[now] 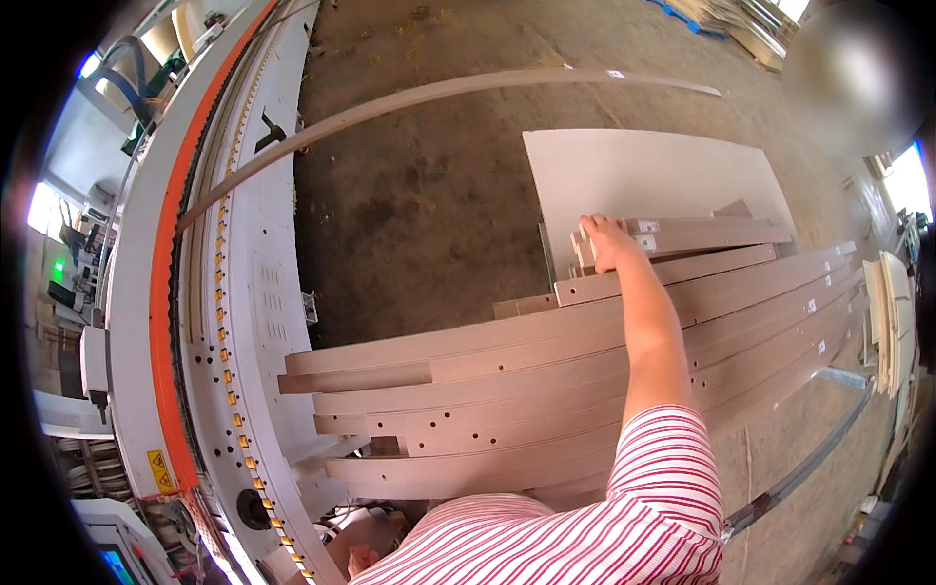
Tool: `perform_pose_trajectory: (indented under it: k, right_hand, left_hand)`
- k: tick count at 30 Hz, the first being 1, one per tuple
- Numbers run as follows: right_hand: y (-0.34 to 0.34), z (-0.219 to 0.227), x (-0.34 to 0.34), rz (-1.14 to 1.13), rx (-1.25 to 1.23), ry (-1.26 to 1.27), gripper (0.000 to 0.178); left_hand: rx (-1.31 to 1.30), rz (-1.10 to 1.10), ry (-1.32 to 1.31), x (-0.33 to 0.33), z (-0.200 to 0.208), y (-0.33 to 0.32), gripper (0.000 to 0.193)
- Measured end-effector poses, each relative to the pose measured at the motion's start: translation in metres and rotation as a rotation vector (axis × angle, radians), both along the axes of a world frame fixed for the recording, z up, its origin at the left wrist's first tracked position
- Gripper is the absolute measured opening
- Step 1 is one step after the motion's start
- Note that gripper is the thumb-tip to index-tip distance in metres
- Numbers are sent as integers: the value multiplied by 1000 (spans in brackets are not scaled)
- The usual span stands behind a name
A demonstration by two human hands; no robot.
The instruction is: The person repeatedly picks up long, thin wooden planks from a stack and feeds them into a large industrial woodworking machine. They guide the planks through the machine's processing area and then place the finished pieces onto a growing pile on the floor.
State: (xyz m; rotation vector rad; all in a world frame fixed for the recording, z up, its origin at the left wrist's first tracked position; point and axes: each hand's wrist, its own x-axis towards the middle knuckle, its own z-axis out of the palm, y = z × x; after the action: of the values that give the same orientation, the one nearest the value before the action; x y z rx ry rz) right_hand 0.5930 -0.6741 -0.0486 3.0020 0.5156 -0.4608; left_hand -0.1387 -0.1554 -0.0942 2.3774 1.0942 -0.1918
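Note:
My right hand (606,244) reaches forward, its fingers curled over the near end of a short stack of brown board strips (712,232). White labels mark the ends of some strips. Beneath them lies a large pale panel (643,166). A longer brown board with a hole in its end (585,290) lies just this side of my hand. Only a small part of my left hand (363,560) shows at the bottom edge, beside the machine; its fingers are not clear, and I cannot see what it touches.
Long brown boards with drilled holes (468,380) lie in layers across the middle. On the left runs a white machine with an orange strip (161,331) and a row of yellow rollers. One long thin strip (439,93) arches from it over the concrete floor. Pale panels (892,312) stand far right.

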Motion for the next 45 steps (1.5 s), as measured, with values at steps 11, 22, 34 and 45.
perform_pose_trajectory:
  k: [11,22,34,45]
  right_hand:
    - [-74,53,-144,371,65,252,99]
    - [134,32,-349,392,298,150,76]
    - [182,15,-373,449,622,0,60]
    - [213,61,-392,545,680,73,59]
  left_hand:
    - [66,-235,58,51,6,15,26]
    - [-136,-205,-79,67,-10,23,23]
    - [-196,-136,-197,41,33,16,25]
    - [-1330,338,-806,161,107,-22,65]
